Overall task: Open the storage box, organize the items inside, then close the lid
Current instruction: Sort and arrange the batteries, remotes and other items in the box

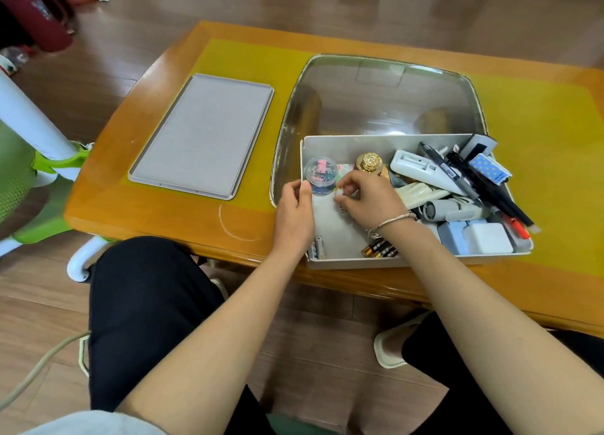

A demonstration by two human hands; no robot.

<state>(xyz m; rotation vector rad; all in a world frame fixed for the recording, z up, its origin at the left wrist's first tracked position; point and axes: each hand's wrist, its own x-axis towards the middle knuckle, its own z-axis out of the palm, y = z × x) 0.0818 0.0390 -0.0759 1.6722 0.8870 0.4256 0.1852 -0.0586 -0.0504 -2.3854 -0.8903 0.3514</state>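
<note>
The open grey storage box [376,140] stands at the table's near edge. Its grey lid [202,134] lies flat on the table to the left. In the box's far left corner stands a clear round tub of coloured clips [321,170]. My left hand [294,212] holds the box's left wall beside the tub. My right hand [367,199] is inside the box and pinches a small yellow-and-white item [338,190]. A gold-capped bottle [370,163] stands behind it. Pens, a white device [421,170], a grey tube and white adapters fill the right half. Batteries [380,249] lie along the front wall.
A large clear plastic tray [379,94] sits under and behind the box on a yellow mat [539,147]. The wooden table [163,219] ends just before my knees. A green and white chair [32,160] stands at the left.
</note>
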